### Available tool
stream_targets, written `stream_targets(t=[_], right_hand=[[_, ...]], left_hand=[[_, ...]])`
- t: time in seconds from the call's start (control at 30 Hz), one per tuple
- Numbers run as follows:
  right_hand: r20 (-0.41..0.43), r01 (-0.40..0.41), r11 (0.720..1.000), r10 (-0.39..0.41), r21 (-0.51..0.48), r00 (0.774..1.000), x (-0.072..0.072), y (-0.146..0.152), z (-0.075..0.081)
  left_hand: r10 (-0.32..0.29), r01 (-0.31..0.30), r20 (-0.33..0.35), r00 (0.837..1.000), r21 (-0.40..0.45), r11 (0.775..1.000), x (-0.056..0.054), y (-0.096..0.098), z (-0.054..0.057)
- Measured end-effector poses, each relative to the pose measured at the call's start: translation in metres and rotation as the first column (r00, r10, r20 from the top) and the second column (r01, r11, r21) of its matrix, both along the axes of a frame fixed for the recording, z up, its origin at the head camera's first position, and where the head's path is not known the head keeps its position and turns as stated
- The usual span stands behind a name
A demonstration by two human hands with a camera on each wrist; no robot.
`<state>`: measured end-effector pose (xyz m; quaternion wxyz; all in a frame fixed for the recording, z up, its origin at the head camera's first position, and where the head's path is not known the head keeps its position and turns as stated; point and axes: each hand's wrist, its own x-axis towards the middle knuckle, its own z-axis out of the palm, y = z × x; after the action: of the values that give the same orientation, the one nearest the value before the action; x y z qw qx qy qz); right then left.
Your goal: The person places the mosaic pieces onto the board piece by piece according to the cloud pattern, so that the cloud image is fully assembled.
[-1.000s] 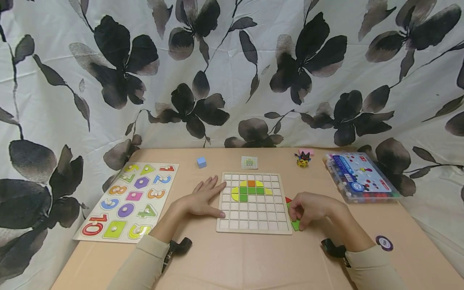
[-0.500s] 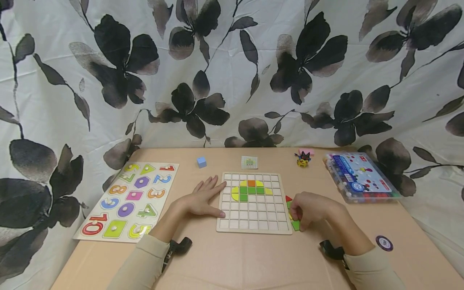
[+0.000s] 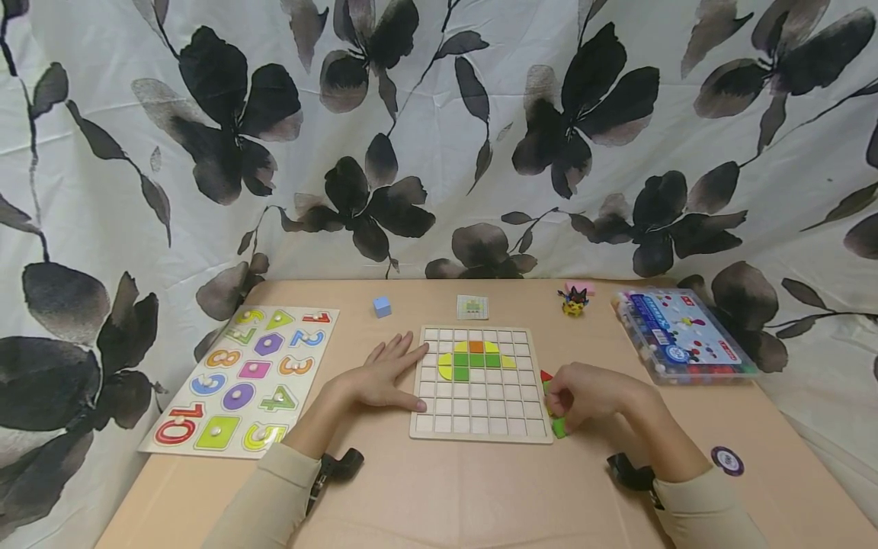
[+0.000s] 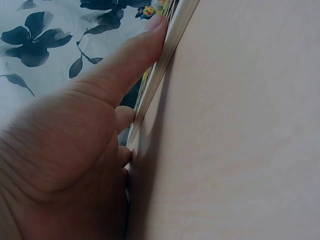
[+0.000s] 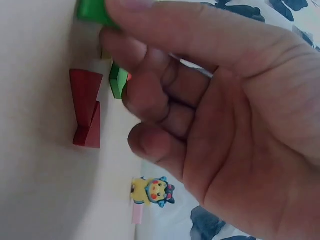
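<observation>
A white gridded board [image 3: 480, 419] lies mid-table, with yellow, green and orange pieces set in its upper cells. My left hand [image 3: 380, 375] rests at its left side, fingers spread and thumb on the edge; in the left wrist view the thumb [image 4: 127, 57] touches the wooden rim. Just right of the board, my right hand [image 3: 590, 390] pinches a green block [image 5: 95, 11] between thumb and index finger, the other fingers curled. Red blocks [image 5: 86, 107] and another green block [image 5: 118, 80] lie beside that hand, partly hidden by it in the head view.
A number puzzle board [image 3: 240, 381] lies at the left. Along the back are a blue cube [image 3: 381, 307], a small pattern card [image 3: 472, 307] and a yellow figurine [image 3: 573, 301]. A clear plastic case [image 3: 686, 335] stands at the right, with a round disc [image 3: 727, 460] nearer me.
The green block at my right fingertips has shifted very slightly. My left hand and the board have stayed put.
</observation>
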<state>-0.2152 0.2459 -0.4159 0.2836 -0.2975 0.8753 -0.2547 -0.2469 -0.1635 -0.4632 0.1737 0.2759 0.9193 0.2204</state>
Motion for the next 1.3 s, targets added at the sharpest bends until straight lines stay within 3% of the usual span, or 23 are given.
stream_targets(t=[0.3,0.47,0.63,0.9,1.03,1.2,1.3], right_hand=[[0.085,0.04,0.982,-0.024,-0.186,0.996,-0.007,0.01,-0.001],[0.016,0.097,0.951,-0.096,-0.295,0.995,-0.013,0.004,-0.002],[-0.037,0.173,0.911,-0.201,-0.374,0.979,-0.017,-0.008,-0.003],[-0.037,0.284,0.87,-0.326,-0.402,0.945,-0.023,-0.032,-0.003],[-0.057,0.284,0.873,-0.333,-0.397,0.941,-0.026,-0.043,-0.004],[-0.186,0.244,0.893,-0.332,-0.379,0.925,-0.03,-0.056,-0.003],[-0.212,0.252,0.897,-0.343,-0.364,0.915,-0.033,-0.064,0.001]], left_hand=[[-0.004,0.004,-0.001,1.0,0.055,0.998,0.002,-0.001,0.0],[-0.002,0.002,-0.001,1.0,0.015,1.0,0.001,0.0,0.001],[0.005,-0.005,-0.001,1.0,-0.001,1.0,0.001,0.001,0.002],[0.008,-0.008,-0.003,1.0,0.007,1.0,0.001,0.001,0.002],[0.008,-0.008,-0.005,1.0,0.01,1.0,0.001,0.001,0.003],[0.007,-0.007,-0.007,1.0,0.0,1.0,0.0,0.0,0.002],[0.003,-0.003,-0.009,1.0,-0.007,1.0,0.0,0.0,0.002]])
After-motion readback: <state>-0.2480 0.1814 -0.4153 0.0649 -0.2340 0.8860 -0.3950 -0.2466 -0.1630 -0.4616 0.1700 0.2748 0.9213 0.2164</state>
